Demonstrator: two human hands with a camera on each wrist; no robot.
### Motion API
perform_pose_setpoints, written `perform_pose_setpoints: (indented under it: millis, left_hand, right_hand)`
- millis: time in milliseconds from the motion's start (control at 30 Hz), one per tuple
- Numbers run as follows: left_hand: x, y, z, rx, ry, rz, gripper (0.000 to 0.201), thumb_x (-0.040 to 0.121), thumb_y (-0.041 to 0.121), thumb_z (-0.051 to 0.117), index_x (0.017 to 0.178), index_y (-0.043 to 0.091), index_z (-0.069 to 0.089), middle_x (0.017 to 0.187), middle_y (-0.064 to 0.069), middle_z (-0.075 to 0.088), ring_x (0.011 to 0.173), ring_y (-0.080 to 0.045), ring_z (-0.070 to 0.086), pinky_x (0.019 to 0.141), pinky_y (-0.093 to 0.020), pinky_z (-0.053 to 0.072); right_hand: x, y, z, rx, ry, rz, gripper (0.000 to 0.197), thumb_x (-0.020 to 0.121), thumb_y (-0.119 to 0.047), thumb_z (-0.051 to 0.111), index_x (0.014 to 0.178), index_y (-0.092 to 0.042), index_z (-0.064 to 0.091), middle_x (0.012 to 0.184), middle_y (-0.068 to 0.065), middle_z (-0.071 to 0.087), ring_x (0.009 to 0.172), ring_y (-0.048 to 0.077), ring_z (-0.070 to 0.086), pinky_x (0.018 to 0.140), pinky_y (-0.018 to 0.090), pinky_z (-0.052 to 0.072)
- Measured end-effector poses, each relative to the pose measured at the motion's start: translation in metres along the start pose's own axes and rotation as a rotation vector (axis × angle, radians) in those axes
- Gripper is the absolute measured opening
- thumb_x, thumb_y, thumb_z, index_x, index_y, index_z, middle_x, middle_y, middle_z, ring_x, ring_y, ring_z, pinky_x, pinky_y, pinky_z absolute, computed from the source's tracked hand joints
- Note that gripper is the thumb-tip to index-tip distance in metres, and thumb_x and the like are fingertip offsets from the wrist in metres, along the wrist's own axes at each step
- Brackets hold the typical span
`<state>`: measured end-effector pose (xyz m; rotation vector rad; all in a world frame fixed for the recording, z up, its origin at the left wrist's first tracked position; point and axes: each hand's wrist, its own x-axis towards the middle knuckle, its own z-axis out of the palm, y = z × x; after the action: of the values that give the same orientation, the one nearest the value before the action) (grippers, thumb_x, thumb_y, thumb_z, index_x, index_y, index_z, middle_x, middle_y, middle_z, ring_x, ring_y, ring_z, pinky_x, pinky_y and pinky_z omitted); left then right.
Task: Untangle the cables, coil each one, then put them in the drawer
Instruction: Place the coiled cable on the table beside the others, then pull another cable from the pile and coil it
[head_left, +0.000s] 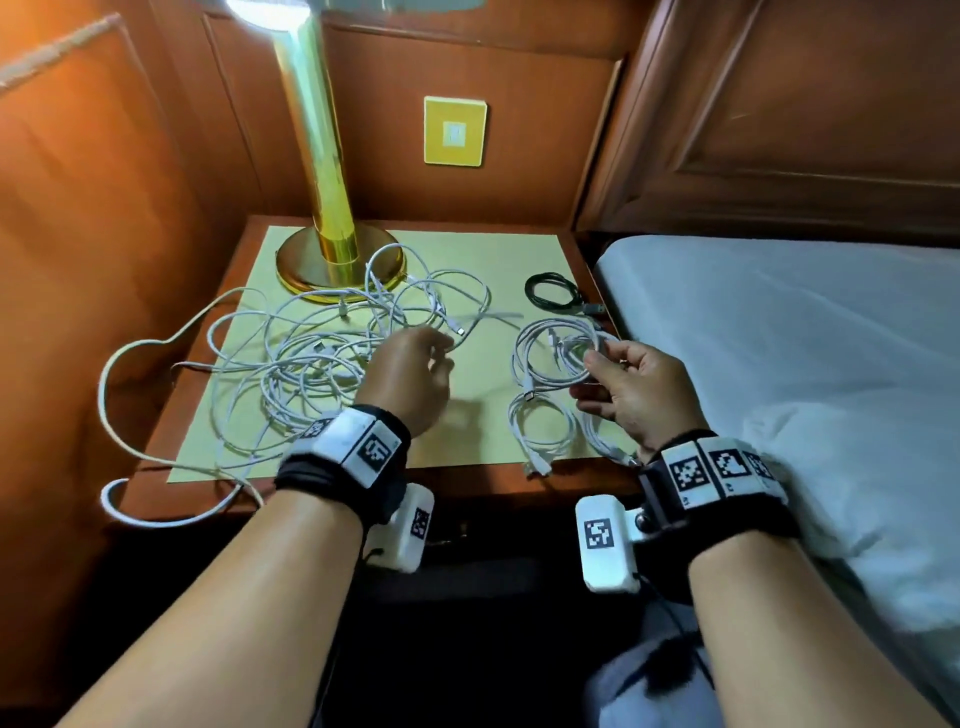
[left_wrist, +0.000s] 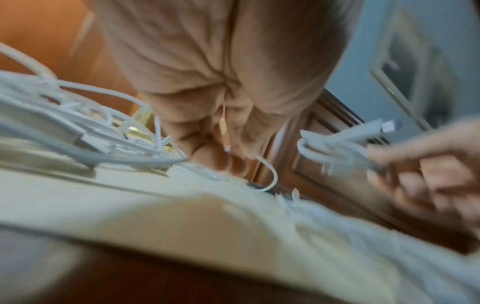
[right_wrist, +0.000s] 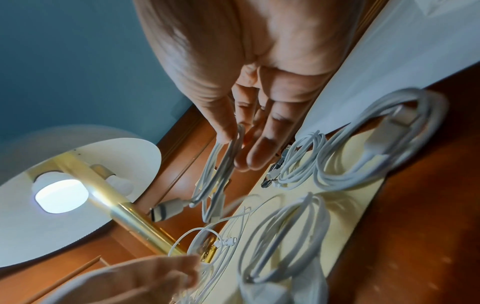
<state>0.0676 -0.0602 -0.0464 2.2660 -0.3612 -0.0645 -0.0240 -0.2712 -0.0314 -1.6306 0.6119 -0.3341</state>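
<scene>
The right hand (head_left: 631, 395) pinches a coiled white cable (head_left: 558, 347) near the surface's right edge; the left hand (head_left: 410, 374), fingers loosely curled, reaches the tangled white cables (head_left: 311, 353) leftward.

A bedroom, likely a hotel room: a white-sheeted bed (head_left: 810, 332) at right meets a wooden headboard (head_left: 789, 109), beside a nightstand (head_left: 208, 415) bearing a brass lamp (head_left: 317, 171) at upper centre.

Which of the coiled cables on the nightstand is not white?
The black coiled cable, at the far right of the nightstand next to the bed. The other coils, nearer the person, are all white, including the one the right hand holds.
</scene>
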Motion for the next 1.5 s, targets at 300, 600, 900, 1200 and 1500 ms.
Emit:
perform_pose_setpoints:
  millis: [300, 600, 900, 1200, 1500]
  left_hand:
    - [-0.006, 0.002, -0.046, -0.544, 0.426, -0.058, 0.015, 0.099, 0.006, 0.055, 0.111, 0.009, 0.064, 0.097, -0.001, 0.067, 0.056, -0.005, 0.068, 0.052, -0.016, 0.051]
    - [-0.011, -0.001, -0.048, -0.547, 0.31, -0.061, 0.012, 0.099, 0.005, 0.057, 0.108, 0.007, 0.064, 0.095, -0.004, 0.066, 0.052, -0.003, 0.064, 0.052, -0.016, 0.051]
    - [-0.012, -0.003, -0.042, -0.471, 0.176, -0.064, 0.011, 0.098, 0.006, 0.058, 0.105, 0.01, 0.065, 0.093, -0.013, 0.068, 0.053, -0.01, 0.066, 0.056, -0.027, 0.059]
    - [-0.015, 0.001, -0.039, -0.446, 0.145, -0.068, 0.01, 0.099, 0.008, 0.058, 0.104, 0.013, 0.065, 0.084, -0.01, 0.067, 0.051, -0.006, 0.065, 0.052, -0.019, 0.054]
    - [-0.016, 0.001, -0.053, -0.327, 0.231, 0.043, 0.008, 0.096, 0.012, 0.062, 0.098, 0.014, 0.07, 0.085, -0.004, 0.071, 0.047, -0.01, 0.062, 0.048, -0.022, 0.048]
  right_hand:
    - [0.034, 0.014, 0.036, -0.053, -0.038, 0.094, 0.025, 0.093, -0.011, 0.066, 0.111, 0.006, 0.064, 0.077, 0.017, 0.069, 0.056, 0.018, 0.071, 0.051, 0.026, 0.057]
    - [0.043, 0.019, 0.05, -0.23, -0.017, 0.102, 0.024, 0.091, -0.015, 0.07, 0.107, 0.002, 0.064, 0.07, 0.01, 0.073, 0.059, 0.02, 0.073, 0.065, 0.038, 0.062]
    - [0.042, 0.021, 0.052, -0.322, 0.048, 0.115, 0.026, 0.085, -0.028, 0.077, 0.09, -0.009, 0.059, 0.063, 0.003, 0.072, 0.054, 0.018, 0.071, 0.053, 0.039, 0.06]
    - [0.04, 0.024, 0.049, -0.446, 0.015, 0.05, 0.016, 0.081, -0.035, 0.078, 0.078, -0.02, 0.071, 0.067, -0.002, 0.073, 0.065, 0.017, 0.073, 0.072, 0.046, 0.062]
    - [0.021, -0.007, 0.048, -0.437, 0.057, -0.088, 0.021, 0.088, -0.04, 0.067, 0.085, -0.02, 0.064, 0.082, 0.004, 0.071, 0.069, 0.022, 0.065, 0.069, 0.038, 0.057]
